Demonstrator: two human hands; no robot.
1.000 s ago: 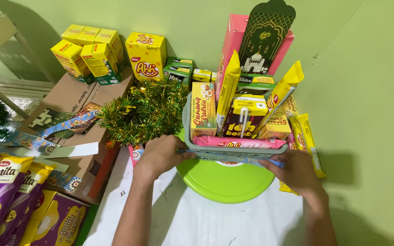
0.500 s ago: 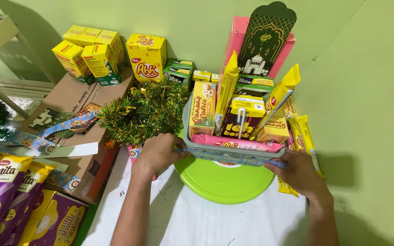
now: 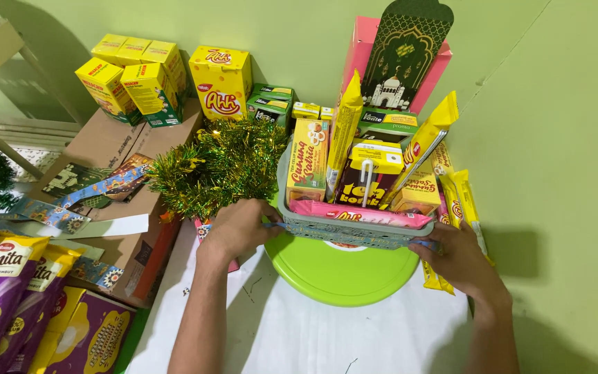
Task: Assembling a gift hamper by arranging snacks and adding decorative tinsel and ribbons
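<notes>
Patterned blue-grey ribbon (image 3: 354,234) now runs taut along the front wall of the grey basket (image 3: 292,208), from one hand to the other; we note this as the main change against the two earlier views, where the right hand sat lower and further out with the strip less evenly stretched, and the left hand was slightly lower on the corner. We judge that the band is being pressed flat onto the basket face, so the wrapping of this front side looks close to seated, though whether it adheres we cannot tell. The left hand (image 3: 240,228) curls over the left front corner, fingers folded down, pinching the ribbon end against the basket. The right hand (image 3: 459,257) lies at the right front corner, fingers extended leftward along the strip and thumb beneath, gripping the other end. Both forearms rise from the lower edge of the view, wrists roughly level. The basket stands on a lime green round plate (image 3: 344,273) on the white cloth (image 3: 278,332), packed with upright snack boxes and a pink wafer pack (image 3: 361,213) lying just behind the front wall. Green-gold tinsel (image 3: 219,166) sits just beside the left hand.
</notes>
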